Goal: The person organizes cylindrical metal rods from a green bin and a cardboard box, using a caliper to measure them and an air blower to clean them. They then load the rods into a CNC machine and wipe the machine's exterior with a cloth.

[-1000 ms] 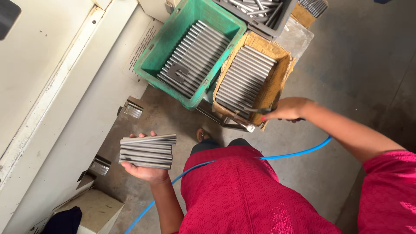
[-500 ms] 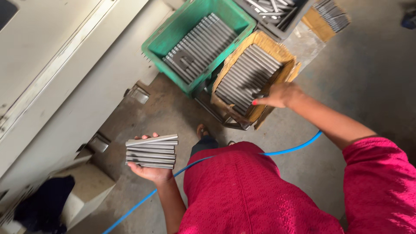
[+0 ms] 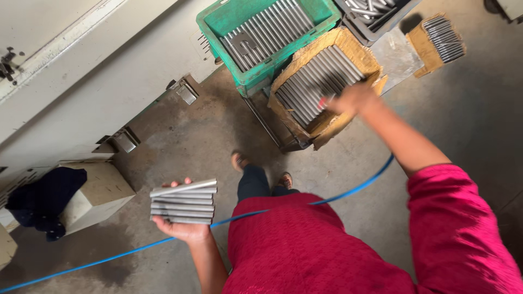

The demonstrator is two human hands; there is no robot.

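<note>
Right now she stands picking rods: the left hand [image 3: 182, 228] cradles a stack of steel rods [image 3: 184, 201] at her hip, while the right hand [image 3: 348, 99], blurred, grip unclear, reaches over the rods in the cardboard box [image 3: 321, 81]. Next, I'd judge, comes pinching some rods cleanly.

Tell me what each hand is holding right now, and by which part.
The left hand holds a stack of metal bars from beneath, near one end. The right hand reaches over the bars in the cardboard box; its blur hides any grip.
</note>
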